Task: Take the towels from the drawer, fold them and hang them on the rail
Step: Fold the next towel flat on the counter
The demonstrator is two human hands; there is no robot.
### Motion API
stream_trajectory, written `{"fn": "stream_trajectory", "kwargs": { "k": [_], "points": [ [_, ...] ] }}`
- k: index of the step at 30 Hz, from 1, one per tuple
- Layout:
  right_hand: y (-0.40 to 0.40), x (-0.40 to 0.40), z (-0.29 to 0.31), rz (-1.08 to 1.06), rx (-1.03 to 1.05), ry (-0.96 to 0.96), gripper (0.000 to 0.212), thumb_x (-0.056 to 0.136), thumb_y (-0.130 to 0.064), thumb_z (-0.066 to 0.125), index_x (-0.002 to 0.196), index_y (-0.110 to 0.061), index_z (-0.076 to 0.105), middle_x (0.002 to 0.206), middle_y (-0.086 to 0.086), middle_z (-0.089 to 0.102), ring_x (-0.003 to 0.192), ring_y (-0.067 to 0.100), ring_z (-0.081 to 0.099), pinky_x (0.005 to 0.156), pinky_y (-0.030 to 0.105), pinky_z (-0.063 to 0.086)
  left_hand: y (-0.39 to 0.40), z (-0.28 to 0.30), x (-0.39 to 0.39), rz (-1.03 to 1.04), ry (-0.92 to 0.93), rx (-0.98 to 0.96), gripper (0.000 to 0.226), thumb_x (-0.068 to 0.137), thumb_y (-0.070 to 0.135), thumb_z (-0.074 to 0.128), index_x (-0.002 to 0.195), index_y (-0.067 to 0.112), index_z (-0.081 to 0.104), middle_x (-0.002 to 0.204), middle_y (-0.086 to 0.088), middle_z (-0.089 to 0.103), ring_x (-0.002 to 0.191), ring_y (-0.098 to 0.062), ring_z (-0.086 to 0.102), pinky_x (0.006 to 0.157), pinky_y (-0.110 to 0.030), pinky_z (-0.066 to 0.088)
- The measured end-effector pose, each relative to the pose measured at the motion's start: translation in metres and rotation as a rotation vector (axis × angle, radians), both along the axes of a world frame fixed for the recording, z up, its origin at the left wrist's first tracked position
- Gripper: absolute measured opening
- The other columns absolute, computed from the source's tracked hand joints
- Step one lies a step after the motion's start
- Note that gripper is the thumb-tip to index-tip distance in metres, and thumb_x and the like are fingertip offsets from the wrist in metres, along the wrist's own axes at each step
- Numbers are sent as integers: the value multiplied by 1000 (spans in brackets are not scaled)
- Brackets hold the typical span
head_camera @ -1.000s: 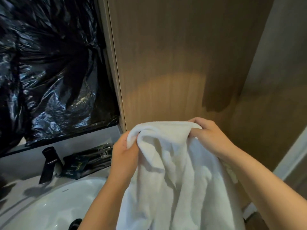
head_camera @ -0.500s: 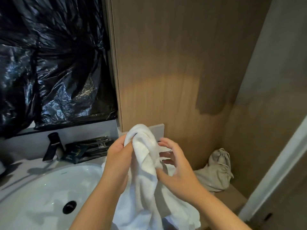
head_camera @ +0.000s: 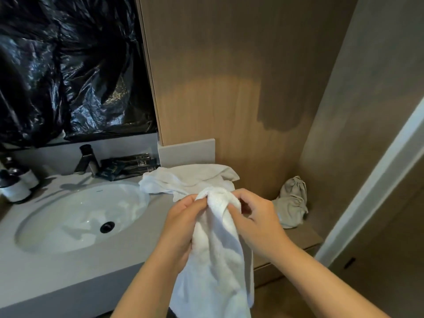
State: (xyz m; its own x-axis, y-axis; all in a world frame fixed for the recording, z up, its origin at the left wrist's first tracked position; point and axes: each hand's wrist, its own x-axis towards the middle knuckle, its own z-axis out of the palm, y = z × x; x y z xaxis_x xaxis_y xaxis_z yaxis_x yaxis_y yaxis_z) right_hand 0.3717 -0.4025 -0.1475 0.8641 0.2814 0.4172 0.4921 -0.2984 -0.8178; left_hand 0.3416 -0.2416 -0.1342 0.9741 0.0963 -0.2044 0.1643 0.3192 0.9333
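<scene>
A white towel (head_camera: 218,253) hangs bunched in front of the vanity counter (head_camera: 68,271), its long axis running almost straight up and down: the gathered top end points up and slightly away from the camera, and the loose end drops out of view at the bottom edge. The left hand (head_camera: 183,226) grips the towel near its top from the left, fingers curled round the cloth. The right hand (head_camera: 257,216) pinches the same bunched top from the right, with the thumb and fingertips on the fabric. A second white towel (head_camera: 188,177) lies crumpled and spread on the counter just behind the hands, beside the sink (head_camera: 80,216), its wider side running left to right. The sink is a white oval basin with a dark drain, and a dark faucet (head_camera: 86,159) stands behind it. Dark packets (head_camera: 128,166) lie along the back ledge and small bottles (head_camera: 16,182) stand at the far left. Black plastic sheeting (head_camera: 68,70) covers the area above the sink. A wood panel wall (head_camera: 229,76) rises to the right, and a grey drawstring bag (head_camera: 292,200) sits on a low shelf in the corner.
</scene>
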Motion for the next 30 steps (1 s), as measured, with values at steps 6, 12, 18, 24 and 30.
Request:
{"fn": "stream_trajectory", "kwargs": {
  "k": [6,12,18,24,30],
  "points": [
    [-6,-21,8,-164,63,76,4,95,-28,59,96,-25,61,72,3,62,64,18,56,57,36,44,-22,0,-47,383,-203,229,27,87,13,65,93,39,69,98,17,69,93,-1,64,78,-27,52],
    [-2,-29,22,-244,-36,-15,10,95,-26,58,92,-36,56,65,5,61,54,16,50,50,34,39,-41,3,-76,287,-390,347,27,85,6,69,92,31,65,90,16,66,89,-10,62,69,-12,49],
    [19,-30,42,-347,-90,-109,11,94,-25,57,84,-29,56,51,-6,49,46,10,38,46,24,31,-21,-15,-86,139,-402,590,66,58,52,72,116,51,40,118,34,42,111,9,46,81,-2,42],
    [38,-46,50,-413,-270,-237,8,96,-23,54,88,-22,54,55,-3,49,49,18,44,49,35,36,7,-26,-71,159,-424,728,41,88,26,68,103,56,47,111,35,47,107,11,48,74,-6,44],
    [19,-53,52,-502,-517,-226,11,100,-28,48,94,-20,52,60,-3,51,56,22,49,51,38,39,41,-35,-56,150,-404,708,32,96,18,56,91,49,59,87,24,65,85,1,60,64,-10,44]
  ]
}}
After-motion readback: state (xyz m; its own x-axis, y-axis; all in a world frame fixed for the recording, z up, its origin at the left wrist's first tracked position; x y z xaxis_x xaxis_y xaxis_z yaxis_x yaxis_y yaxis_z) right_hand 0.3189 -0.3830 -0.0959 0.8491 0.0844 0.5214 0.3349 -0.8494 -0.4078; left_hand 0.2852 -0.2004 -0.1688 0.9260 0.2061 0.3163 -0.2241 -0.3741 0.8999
